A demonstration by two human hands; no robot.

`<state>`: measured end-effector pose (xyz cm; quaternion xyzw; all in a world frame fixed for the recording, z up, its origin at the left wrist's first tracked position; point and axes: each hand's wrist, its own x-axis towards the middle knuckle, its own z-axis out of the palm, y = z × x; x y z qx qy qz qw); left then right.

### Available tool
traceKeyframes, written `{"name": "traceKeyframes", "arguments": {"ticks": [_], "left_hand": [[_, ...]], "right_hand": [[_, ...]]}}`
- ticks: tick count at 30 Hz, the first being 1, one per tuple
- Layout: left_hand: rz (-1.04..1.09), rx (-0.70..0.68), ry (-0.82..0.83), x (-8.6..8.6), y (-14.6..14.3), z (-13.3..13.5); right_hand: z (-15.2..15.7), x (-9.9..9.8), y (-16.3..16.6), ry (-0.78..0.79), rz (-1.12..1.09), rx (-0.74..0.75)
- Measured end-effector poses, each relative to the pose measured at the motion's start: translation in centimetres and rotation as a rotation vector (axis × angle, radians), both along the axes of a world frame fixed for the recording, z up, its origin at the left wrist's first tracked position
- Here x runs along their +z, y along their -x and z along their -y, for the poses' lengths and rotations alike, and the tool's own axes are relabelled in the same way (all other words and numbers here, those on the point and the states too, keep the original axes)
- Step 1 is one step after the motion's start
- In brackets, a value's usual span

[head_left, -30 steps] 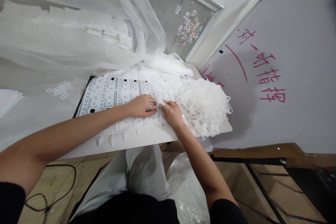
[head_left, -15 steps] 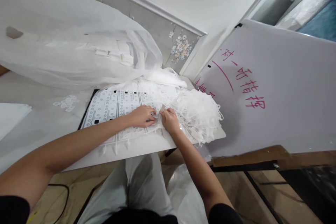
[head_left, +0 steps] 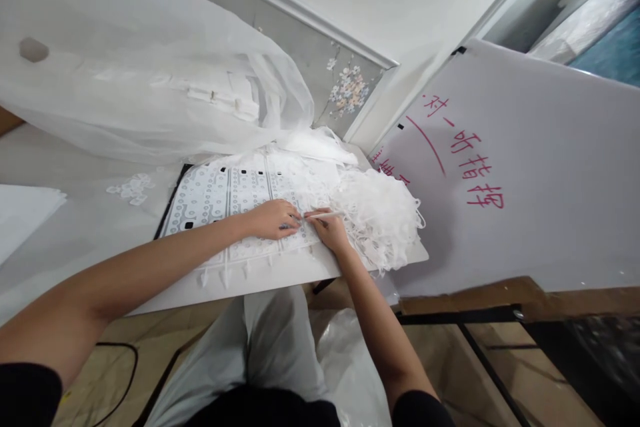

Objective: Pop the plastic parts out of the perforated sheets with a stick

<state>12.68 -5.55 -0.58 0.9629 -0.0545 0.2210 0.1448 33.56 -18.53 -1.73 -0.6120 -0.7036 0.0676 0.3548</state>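
Note:
A pale sheet (head_left: pixel 200 200) printed with rows of grey circles and black squares lies on the white table. Over its right half, my left hand (head_left: pixel 275 220) rests low with curled fingers, the tips close together; what they hold, if anything, is too small to name. Facing it, fingertips almost touching, my right hand (head_left: pixel 331 230) pinches a narrow white strip (head_left: pixel 323 215) that points right. Just beyond that hand is a heaped pile of tangled white strips (head_left: pixel 383 220).
Sheer white fabric (head_left: pixel 150 80) drapes over the back left. A small cluster of clear flat pieces (head_left: pixel 133 188) lies left of the sheet, near folded white material (head_left: pixel 27 217). On the right leans a whiteboard (head_left: pixel 540 180) with red writing.
The narrow white strip now shows above my right hand, which has turned slightly. My left hand stays nearly in place. The whole view has shifted a little.

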Motion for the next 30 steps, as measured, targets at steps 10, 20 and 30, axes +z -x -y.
{"name": "traceKeyframes", "arguments": {"ticks": [10,20,30], "left_hand": [[-0.024,-0.029,-0.003,0.0,0.0,0.0],[-0.052,-0.015,-0.001,0.4,0.0,0.2],[-0.087,-0.032,-0.007,0.7,0.0,0.3]], "right_hand": [[0.3,0.0,0.2,-0.052,0.138,0.055],[0.0,0.4,-0.2,0.031,-0.006,0.038],[0.4,0.6,0.1,0.051,0.222,0.073]]}}
